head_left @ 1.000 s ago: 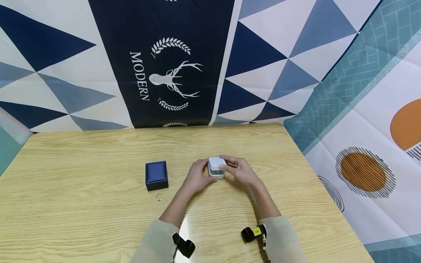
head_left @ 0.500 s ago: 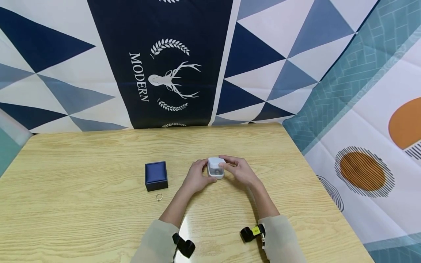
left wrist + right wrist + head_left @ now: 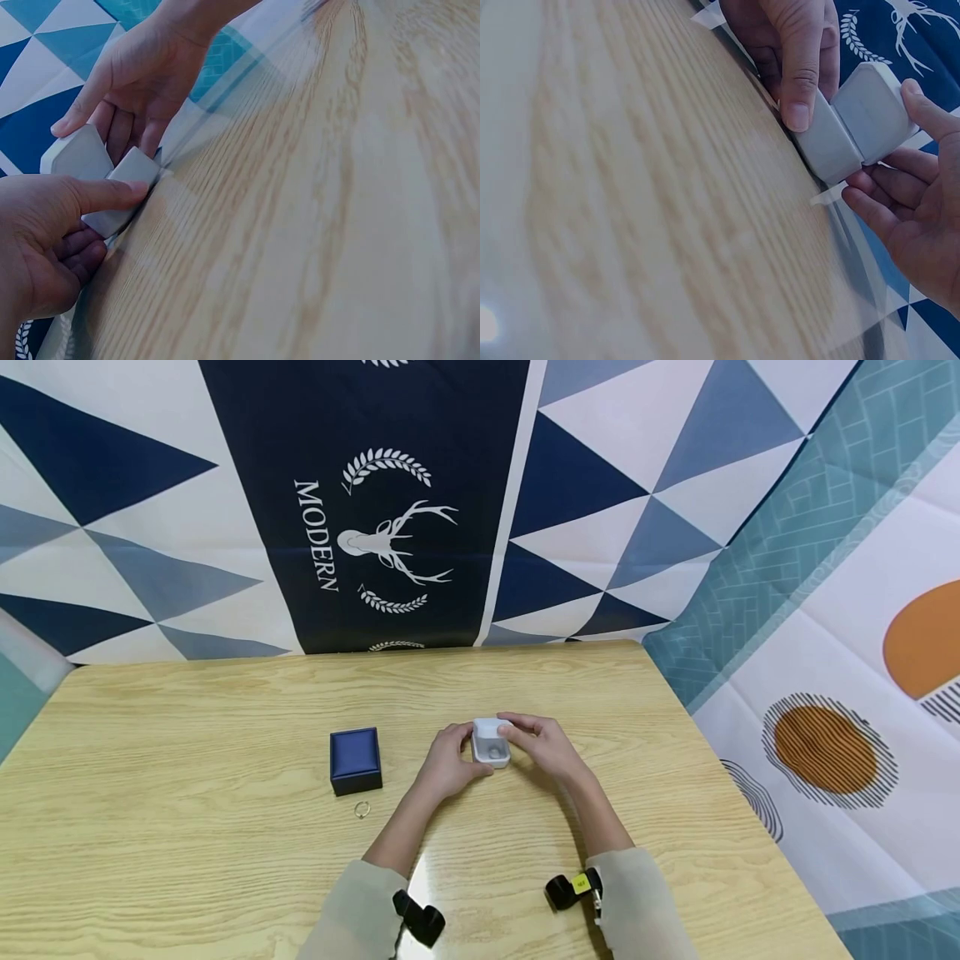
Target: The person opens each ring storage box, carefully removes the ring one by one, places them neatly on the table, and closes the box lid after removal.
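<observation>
A small white hinged case (image 3: 492, 763) rests on the table between both hands, its lid (image 3: 875, 109) swung up and back. My left hand (image 3: 450, 767) grips the base from the left, thumb along its near side. With thumb and fingers, my right hand (image 3: 547, 748) pinches the raised lid at the right. In the head view a small grey round shape shows inside the case; what it is, I cannot tell. Both wrist views show the lid tilted away from the base (image 3: 135, 171).
A dark blue box (image 3: 356, 753) with a padded-looking top stands left of the hands. Just in front of it lies a thin gold-coloured ring (image 3: 362, 810). Behind the wooden table (image 3: 187, 852) hangs a patterned cloth (image 3: 405, 527).
The case's lid has gone from nearly closed to raised, lifted by my right hand, so the inside now shows. My left hand stays on the base.
</observation>
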`<control>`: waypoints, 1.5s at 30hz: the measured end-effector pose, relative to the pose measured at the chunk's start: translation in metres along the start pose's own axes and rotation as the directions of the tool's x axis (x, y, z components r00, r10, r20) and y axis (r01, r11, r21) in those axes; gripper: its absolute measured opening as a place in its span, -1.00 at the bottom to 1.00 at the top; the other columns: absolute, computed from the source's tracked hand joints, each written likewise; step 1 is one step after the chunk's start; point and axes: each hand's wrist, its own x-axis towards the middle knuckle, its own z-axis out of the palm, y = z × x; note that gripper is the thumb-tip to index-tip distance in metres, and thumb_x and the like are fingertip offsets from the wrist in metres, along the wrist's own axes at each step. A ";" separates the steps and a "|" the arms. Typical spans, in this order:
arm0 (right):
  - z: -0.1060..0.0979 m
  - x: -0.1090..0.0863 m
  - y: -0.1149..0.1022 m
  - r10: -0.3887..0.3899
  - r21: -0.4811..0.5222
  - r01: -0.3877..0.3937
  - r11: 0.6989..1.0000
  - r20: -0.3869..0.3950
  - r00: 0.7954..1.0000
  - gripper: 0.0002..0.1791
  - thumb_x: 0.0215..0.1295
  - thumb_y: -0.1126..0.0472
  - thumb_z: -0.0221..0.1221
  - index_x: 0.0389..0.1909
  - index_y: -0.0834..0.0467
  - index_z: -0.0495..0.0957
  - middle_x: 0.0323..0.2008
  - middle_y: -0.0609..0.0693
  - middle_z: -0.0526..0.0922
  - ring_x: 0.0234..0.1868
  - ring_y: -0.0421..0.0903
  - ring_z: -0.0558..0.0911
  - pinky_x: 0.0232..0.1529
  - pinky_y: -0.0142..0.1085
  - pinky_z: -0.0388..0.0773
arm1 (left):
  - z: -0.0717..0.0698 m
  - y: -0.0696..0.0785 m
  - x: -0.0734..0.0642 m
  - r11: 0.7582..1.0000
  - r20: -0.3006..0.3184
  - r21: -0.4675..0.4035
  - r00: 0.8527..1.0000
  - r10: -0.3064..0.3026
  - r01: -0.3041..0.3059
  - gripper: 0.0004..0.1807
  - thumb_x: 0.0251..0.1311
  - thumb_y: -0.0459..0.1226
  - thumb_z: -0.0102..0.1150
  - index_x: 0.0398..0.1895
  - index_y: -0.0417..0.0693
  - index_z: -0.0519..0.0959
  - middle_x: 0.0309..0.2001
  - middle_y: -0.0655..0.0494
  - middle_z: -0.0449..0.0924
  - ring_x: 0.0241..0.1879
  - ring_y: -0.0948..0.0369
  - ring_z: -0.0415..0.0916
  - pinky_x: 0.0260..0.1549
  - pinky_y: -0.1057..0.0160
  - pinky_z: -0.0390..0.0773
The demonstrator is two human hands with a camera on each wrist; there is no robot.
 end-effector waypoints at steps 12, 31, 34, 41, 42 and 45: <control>0.001 0.017 0.029 -0.005 0.029 0.006 1.000 -0.038 0.999 -0.42 0.26 -0.14 0.11 0.15 0.17 0.49 0.16 0.12 0.53 0.27 0.03 0.41 0.31 -0.05 0.30 | 0.000 0.001 0.000 1.000 -0.008 0.018 1.000 0.013 -0.013 -0.22 -0.13 -0.24 0.47 0.22 -0.28 0.38 0.07 -0.10 0.49 0.12 -0.01 0.36 0.18 0.02 0.38; 0.005 0.021 0.025 0.018 0.206 -0.010 0.978 -0.039 0.999 -0.41 0.33 -0.02 0.09 0.15 0.38 0.42 0.16 0.29 0.47 0.13 0.09 0.54 0.10 -0.25 0.53 | 0.000 0.001 0.000 1.000 -0.007 0.004 1.000 0.007 -0.007 -0.22 -0.15 -0.25 0.48 0.22 -0.25 0.39 0.05 -0.08 0.49 0.11 0.00 0.36 0.17 0.02 0.38; 0.005 0.022 0.026 0.025 0.208 -0.015 0.978 -0.047 0.999 -0.42 0.35 -0.01 0.07 0.14 0.39 0.43 0.14 0.31 0.48 0.10 0.07 0.57 0.09 -0.25 0.54 | 0.001 0.001 0.000 1.000 -0.008 0.006 1.000 0.005 -0.005 -0.22 -0.16 -0.25 0.48 0.21 -0.25 0.40 0.05 -0.07 0.49 0.12 0.00 0.36 0.18 0.03 0.38; 0.007 0.024 0.027 0.041 0.202 -0.023 0.979 -0.086 0.995 -0.44 0.36 -0.02 0.05 0.12 0.39 0.45 0.08 0.29 0.53 -0.03 -0.09 0.62 0.07 -0.30 0.55 | 0.001 0.002 -0.001 1.000 -0.022 0.005 1.000 0.021 -0.021 -0.23 -0.17 -0.26 0.49 0.19 -0.26 0.41 0.01 -0.08 0.51 0.04 0.02 0.37 0.11 0.04 0.42; 0.007 0.024 0.028 0.041 0.202 -0.023 0.979 -0.088 0.995 -0.43 0.36 -0.02 0.05 0.12 0.39 0.44 0.07 0.30 0.53 -0.05 -0.11 0.62 0.07 -0.29 0.55 | 0.001 0.002 -0.001 1.000 -0.023 0.004 0.999 0.022 -0.022 -0.23 -0.18 -0.26 0.49 0.19 -0.26 0.41 0.01 -0.08 0.51 0.03 0.02 0.38 0.09 0.05 0.42; 0.007 0.025 0.028 0.046 0.199 -0.026 0.980 -0.097 0.994 -0.43 0.35 -0.04 0.05 0.11 0.39 0.45 0.02 0.29 0.55 -0.13 -0.16 0.62 0.06 -0.29 0.56 | 0.001 0.002 -0.001 1.000 -0.023 -0.002 0.999 0.023 -0.023 -0.24 -0.17 -0.26 0.49 0.19 -0.26 0.42 0.00 -0.07 0.51 0.00 0.04 0.38 0.06 0.06 0.43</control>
